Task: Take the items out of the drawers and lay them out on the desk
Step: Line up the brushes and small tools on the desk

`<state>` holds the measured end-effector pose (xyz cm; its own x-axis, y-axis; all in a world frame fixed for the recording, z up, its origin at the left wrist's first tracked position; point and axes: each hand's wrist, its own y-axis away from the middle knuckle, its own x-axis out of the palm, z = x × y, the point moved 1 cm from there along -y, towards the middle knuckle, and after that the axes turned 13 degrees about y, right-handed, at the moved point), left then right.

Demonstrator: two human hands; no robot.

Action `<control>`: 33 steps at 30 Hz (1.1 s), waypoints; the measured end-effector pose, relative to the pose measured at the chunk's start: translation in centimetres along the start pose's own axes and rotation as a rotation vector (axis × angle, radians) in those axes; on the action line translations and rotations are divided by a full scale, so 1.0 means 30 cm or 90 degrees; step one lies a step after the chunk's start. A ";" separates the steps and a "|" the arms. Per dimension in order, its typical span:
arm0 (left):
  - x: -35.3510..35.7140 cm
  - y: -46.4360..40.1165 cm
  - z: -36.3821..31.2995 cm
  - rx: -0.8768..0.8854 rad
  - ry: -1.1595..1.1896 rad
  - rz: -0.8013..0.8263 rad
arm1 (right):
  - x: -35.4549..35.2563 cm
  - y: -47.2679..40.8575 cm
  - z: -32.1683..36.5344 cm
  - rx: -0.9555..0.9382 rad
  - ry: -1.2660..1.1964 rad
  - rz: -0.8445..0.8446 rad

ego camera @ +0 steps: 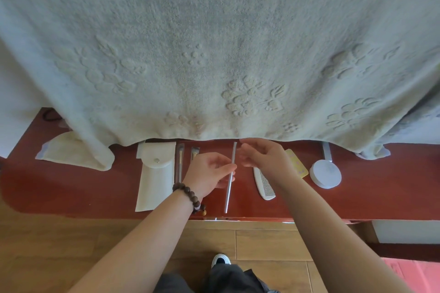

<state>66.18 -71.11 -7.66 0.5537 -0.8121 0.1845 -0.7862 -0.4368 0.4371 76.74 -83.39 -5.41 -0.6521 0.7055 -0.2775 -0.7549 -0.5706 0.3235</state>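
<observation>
Thin silver rod (229, 178), maybe a straw or stick, is the item in hand. Long axis runs near-to-far across the red desk (381, 197), slightly tilted: far end points at the hanging towel's hem, near end toward the desk's front edge, a bit left. Whether it rests on the surface or sits just above it, can't tell.

Left hand (209, 173) pinches the rod about mid-length, fingers curled round it. Right hand (259, 154) is at the far end, fingers loosely curled; contact with the rod unclear, so its grip can't be called.

Already laid out in a row: white snap pouch (154, 173) at left, two makeup brushes (179, 162) just beside it, then the rod, white comb (263, 183) right of it, a yellow card-like item (297, 164) partly under the right wrist, round white hand mirror (325, 172) furthest right. A folded cloth (71, 152) lies far left.

Judged progress: well along, rod being placed. Drawers not visible, so what's left inside is unknown.

Pale embossed towel (214, 54) covers the desk's back.
</observation>
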 end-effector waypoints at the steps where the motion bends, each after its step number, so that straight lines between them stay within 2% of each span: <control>1: 0.006 0.004 0.000 0.004 -0.012 0.008 | 0.000 -0.007 0.005 0.000 -0.010 0.026; 8: 0.042 0.009 0.007 0.028 -0.123 0.046 | -0.036 -0.030 0.004 0.024 0.013 0.065; 12: 0.039 0.025 0.064 0.032 -0.276 0.090 | -0.120 -0.110 0.026 0.019 -0.083 -0.042; 16: 0.026 0.027 0.112 -0.023 -0.144 0.008 | -0.160 -0.131 -0.010 0.036 0.024 -0.006; 18: 0.021 0.003 0.109 -0.022 -0.126 -0.040 | -0.136 -0.119 -0.043 0.049 0.062 0.019; 24: 0.014 -0.090 0.100 0.004 -0.214 -0.115 | -0.059 -0.104 -0.116 0.056 0.106 0.013; 33: 0.046 -0.169 0.155 -0.024 -0.319 -0.117 | 0.020 -0.140 -0.227 0.098 0.239 -0.038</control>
<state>69.65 -71.84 -13.71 0.4754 -0.8129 -0.3364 -0.6731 -0.5823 0.4559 79.06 -83.44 -13.10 -0.6089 0.5174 -0.6013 -0.7918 -0.4431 0.4204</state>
